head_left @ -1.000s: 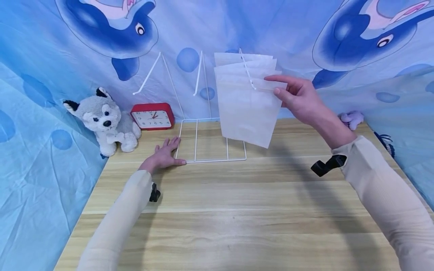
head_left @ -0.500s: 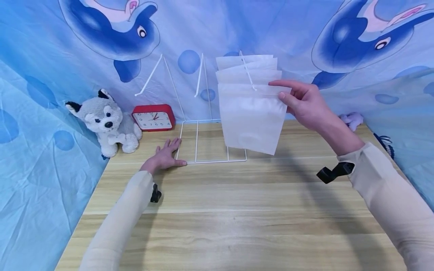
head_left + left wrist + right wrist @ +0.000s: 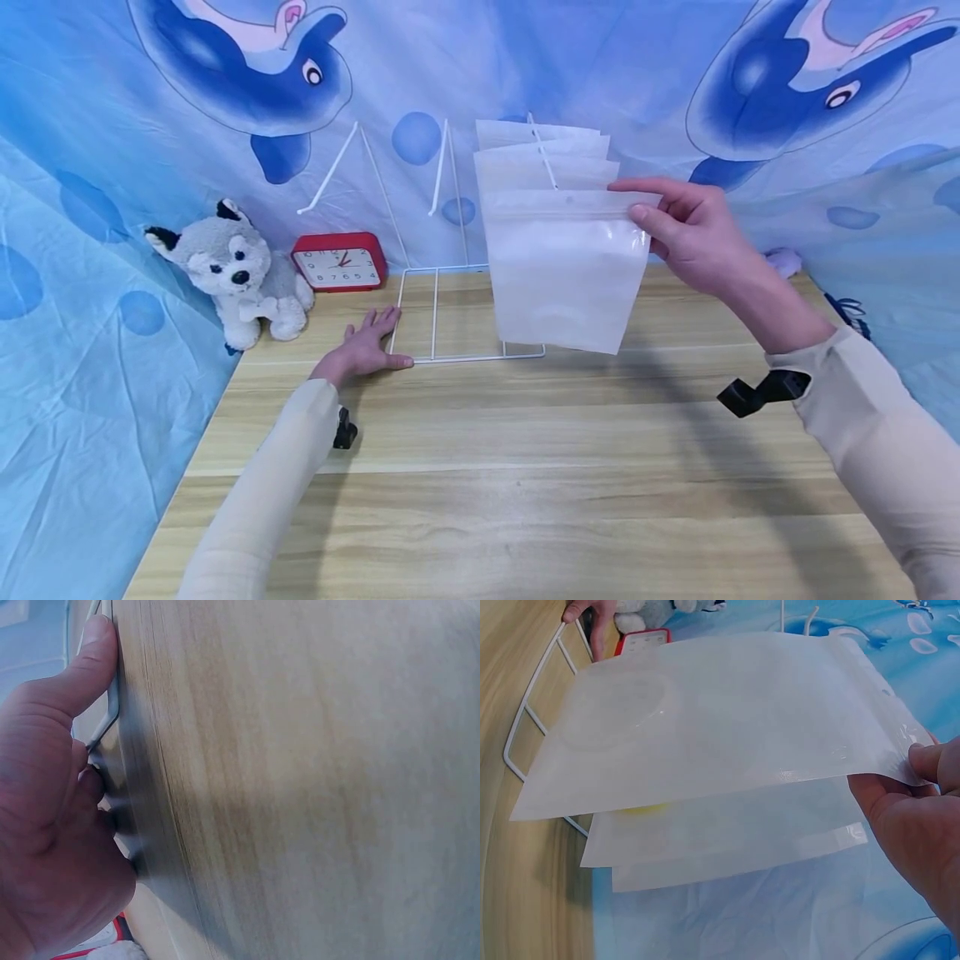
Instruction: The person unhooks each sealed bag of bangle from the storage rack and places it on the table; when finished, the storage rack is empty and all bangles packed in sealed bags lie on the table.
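Note:
A white wire rack [image 3: 472,358] with upright hooks stands at the back of the table. Several white pouches [image 3: 510,171] hang one behind another on its right hook [image 3: 546,158]. My right hand [image 3: 693,229] pinches the upper right corner of the front zip bag [image 3: 566,279] between thumb and fingers. That bag stands in front of the hook's tip, which it hides; a small hole shows near its top edge. In the right wrist view, the bag is apart from the pouches behind it. My left hand [image 3: 366,343] rests with spread fingers on the left corner of the rack's base.
To the left sit a grey and white plush husky [image 3: 243,271] and a red clock [image 3: 339,261]. Two bare hooks rise left of the pouches. A purple plush [image 3: 783,262] lies at the back right, partly behind my right arm. Blue printed cloth [image 3: 637,67] surrounds the table.
My right hand has moved right, down and toward me with the front bag. The hook's tip, earlier in front of this bag, is now behind it. The left hand has stayed put.

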Available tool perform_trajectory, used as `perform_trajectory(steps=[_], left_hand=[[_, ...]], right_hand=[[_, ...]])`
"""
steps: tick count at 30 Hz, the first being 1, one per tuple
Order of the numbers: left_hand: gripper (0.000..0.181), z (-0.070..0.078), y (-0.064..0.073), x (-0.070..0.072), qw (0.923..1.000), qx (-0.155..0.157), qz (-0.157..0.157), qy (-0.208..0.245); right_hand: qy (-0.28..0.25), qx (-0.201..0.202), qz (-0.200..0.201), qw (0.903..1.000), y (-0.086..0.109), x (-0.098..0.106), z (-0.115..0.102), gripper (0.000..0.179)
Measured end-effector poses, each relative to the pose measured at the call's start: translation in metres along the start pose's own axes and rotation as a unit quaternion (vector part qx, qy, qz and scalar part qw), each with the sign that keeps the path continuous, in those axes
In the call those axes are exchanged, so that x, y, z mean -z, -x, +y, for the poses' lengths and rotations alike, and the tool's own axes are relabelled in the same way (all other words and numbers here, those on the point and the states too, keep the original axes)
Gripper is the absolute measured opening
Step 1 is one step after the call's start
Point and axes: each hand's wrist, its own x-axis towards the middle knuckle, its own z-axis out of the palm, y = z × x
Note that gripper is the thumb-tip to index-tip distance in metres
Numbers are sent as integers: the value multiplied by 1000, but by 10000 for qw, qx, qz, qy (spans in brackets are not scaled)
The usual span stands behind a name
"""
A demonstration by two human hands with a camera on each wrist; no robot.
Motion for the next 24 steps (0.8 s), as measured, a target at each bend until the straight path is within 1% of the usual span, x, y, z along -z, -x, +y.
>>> perform_trajectory(steps=[3, 6, 8, 13, 16, 20, 24], left_hand=[[108, 1, 0, 0, 10000, -16, 15, 4], [107, 2, -1, 0, 10000, -12, 19, 34], [107, 2, 0, 0, 10000, -5, 7, 42], [107, 1, 1, 0, 10000, -18, 3, 76], [108, 1, 1, 0, 9999, -46, 11, 105], [108, 1, 0, 0, 9999, -51, 6, 103], [108, 2, 0, 0, 10000, -27, 5, 82]], right_hand=[[18, -97, 13, 10000, 5, 5, -5, 29], [-94, -307, 47, 9995, 11, 13, -8, 31], [-190, -436, 84, 9988, 15, 19, -8, 31], [-277, -555, 161, 9979, 26, 37, -6, 31], [-405, -514, 115, 9978, 32, 49, -4, 31], [-673, -348, 23, 9971, 41, 65, -3, 32], [-741, -336, 152, 9966, 51, 81, -2, 32]])
